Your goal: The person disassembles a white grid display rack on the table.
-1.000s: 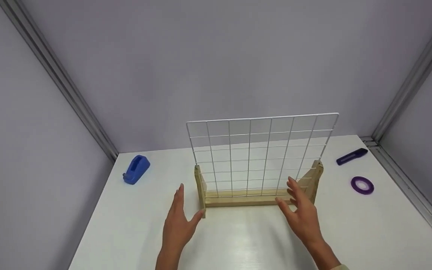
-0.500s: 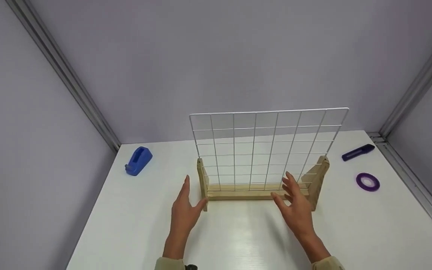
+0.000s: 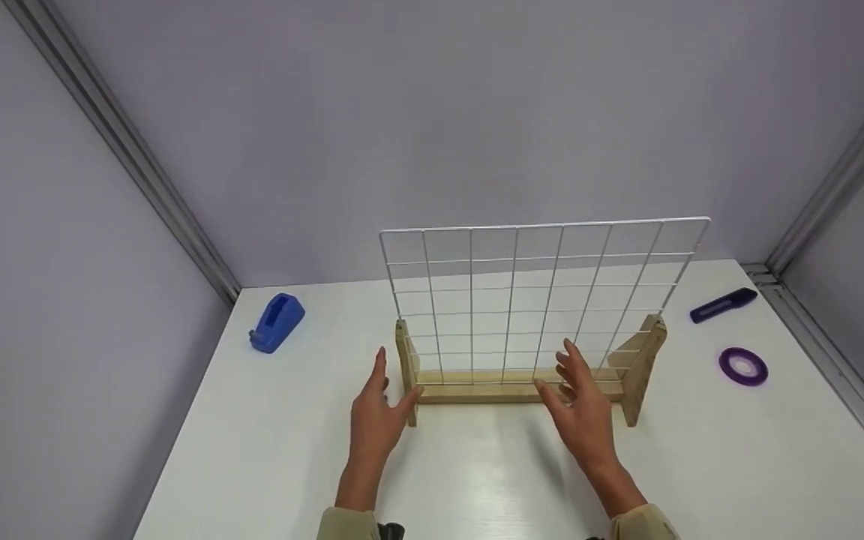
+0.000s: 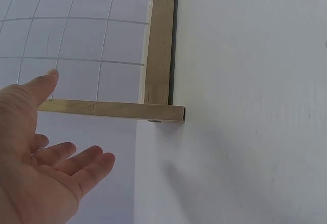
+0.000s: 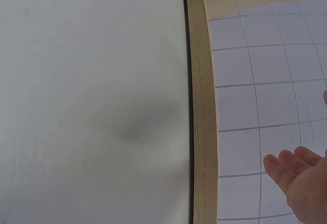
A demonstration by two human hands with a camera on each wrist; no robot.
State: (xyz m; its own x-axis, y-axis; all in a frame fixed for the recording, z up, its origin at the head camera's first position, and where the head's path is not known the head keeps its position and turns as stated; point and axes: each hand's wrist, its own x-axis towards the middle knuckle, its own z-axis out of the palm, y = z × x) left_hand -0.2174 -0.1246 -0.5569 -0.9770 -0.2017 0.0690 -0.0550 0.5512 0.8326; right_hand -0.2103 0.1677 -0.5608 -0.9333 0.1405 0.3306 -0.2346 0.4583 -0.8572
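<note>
A: What has moved? The hands have crept toward the wire grid rack (image 3: 537, 300), which has slid slightly right.

B: Where does it stand?

A: Upright mid-table on its wooden base (image 3: 477, 391). The left hand (image 3: 376, 416) is spread flat by the base's left foot, thumb almost touching; the right hand (image 3: 582, 416) is splayed before the near rail. Neither grips anything, seemingly to bracket the rack from both ends.

B: And around it?

A: Blue tape dispenser (image 3: 276, 322) far left; purple tape roll (image 3: 743, 366) and dark cutter (image 3: 723, 304) right.
</note>
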